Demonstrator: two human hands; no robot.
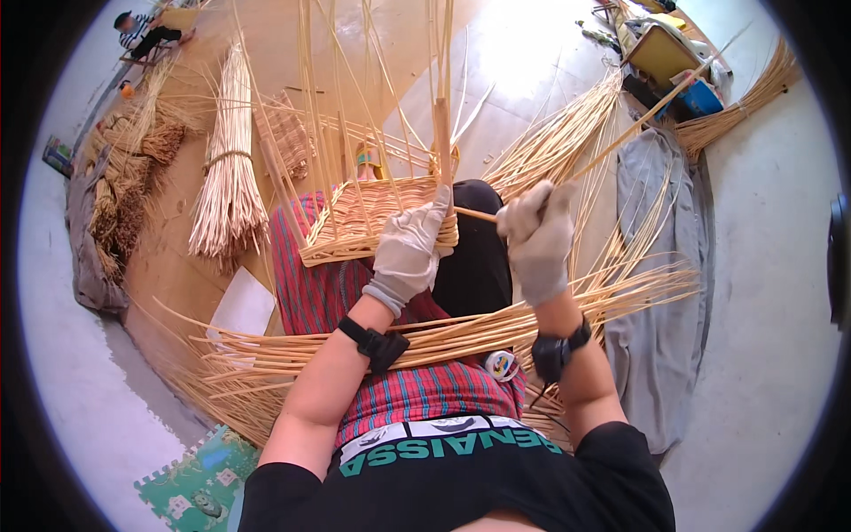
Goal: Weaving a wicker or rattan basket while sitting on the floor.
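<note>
A half-woven wicker basket [359,213] rests across my knees, its tall upright stakes rising away from me. My left hand [408,253], in a pale work glove, grips its right near corner, with fingers stretched up beside the thick corner post [442,146]. Just to the right, my gloved right hand [538,238] is closed around a wicker strand [476,215]. This strand runs from the basket's corner into the fist; a long length beyond the hand slants toward the upper right. The fingertips inside that fist are hidden.
Loose wicker strands [479,330] lie across my lap. A tied bundle [232,146] and a woven panel [285,133] are at the left; more strands [567,133] spread over grey cloth [660,293] at the right. Another person [146,34] sits far left.
</note>
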